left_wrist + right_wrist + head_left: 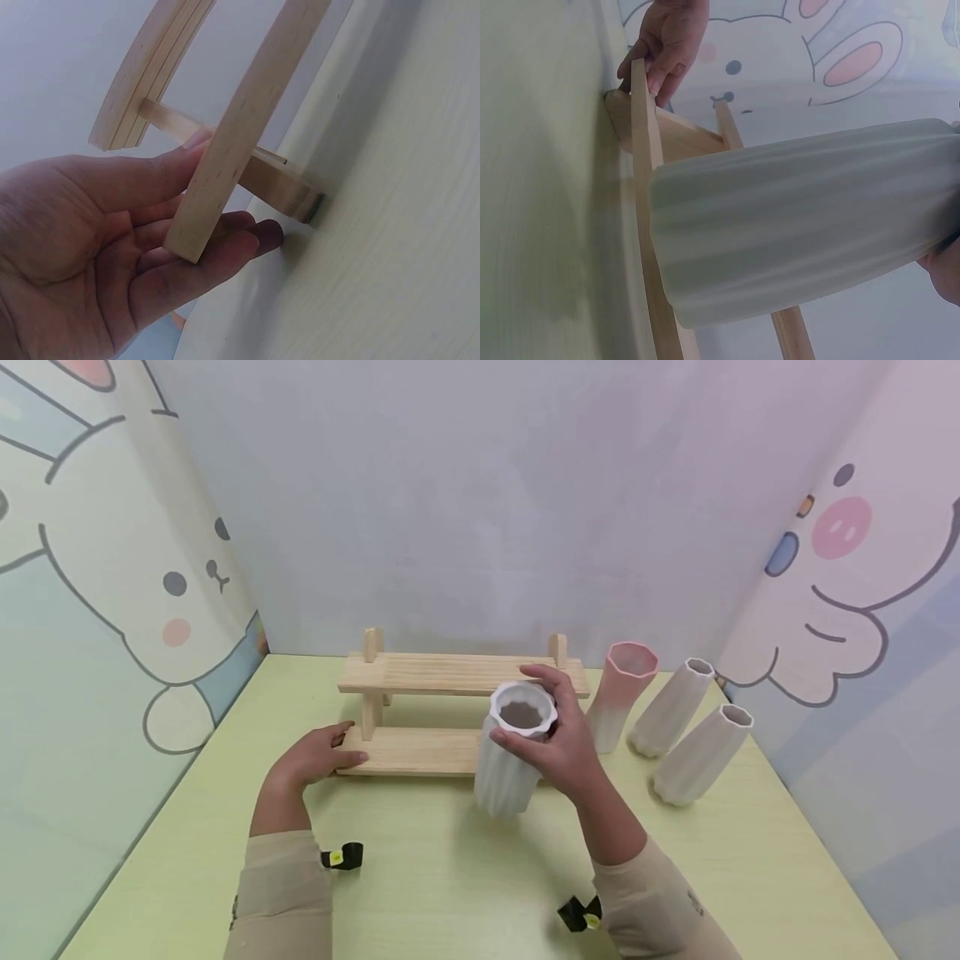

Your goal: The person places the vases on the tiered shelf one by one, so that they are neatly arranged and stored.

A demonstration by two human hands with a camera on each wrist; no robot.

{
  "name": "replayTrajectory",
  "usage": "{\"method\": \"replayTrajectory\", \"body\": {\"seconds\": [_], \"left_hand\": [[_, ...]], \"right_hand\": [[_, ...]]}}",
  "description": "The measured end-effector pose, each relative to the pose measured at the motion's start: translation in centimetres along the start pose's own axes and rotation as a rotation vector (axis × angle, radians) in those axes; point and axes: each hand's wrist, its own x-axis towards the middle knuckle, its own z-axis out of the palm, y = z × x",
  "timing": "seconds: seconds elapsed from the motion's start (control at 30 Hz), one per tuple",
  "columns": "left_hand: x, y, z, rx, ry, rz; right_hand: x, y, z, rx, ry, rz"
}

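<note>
A two-tier wooden shelf (pixel 423 752) stands on the table in the head view. My left hand (pixel 309 758) pinches the left end of its lower board (pixel 229 150), thumb on top and fingers beneath. My right hand (pixel 568 745) grips a white fluted vase (pixel 504 781) near its rim, thumb on the near side. That vase tilts slightly, mouth toward the head camera, and overlaps the right part of the lower board. In the right wrist view, the base of the vase (pixel 795 225) is in front of the shelf, with most of the right hand out of frame.
Right of the shelf stand a pink-and-white vase (pixel 624 689) and two more white vases (pixel 672 710), (pixel 705 756). Both wrists carry small black devices (pixel 351 856). Walls with cartoon animals (pixel 176 585) enclose the pale green table (pixel 420 893).
</note>
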Motion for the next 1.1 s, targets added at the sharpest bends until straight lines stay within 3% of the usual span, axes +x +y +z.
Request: {"method": "replayTrajectory", "body": {"seconds": [0.43, 1.1], "left_hand": [[0.2, -0.3, 0.0, 0.028, 0.002, 0.008], [0.1, -0.5, -0.1, 0.008, -0.005, 0.042]], "right_hand": [[0.6, 0.3, 0.6, 0.001, -0.01, 0.049], [1.7, 0.5, 1.6, 0.005, -0.023, 0.019]]}}
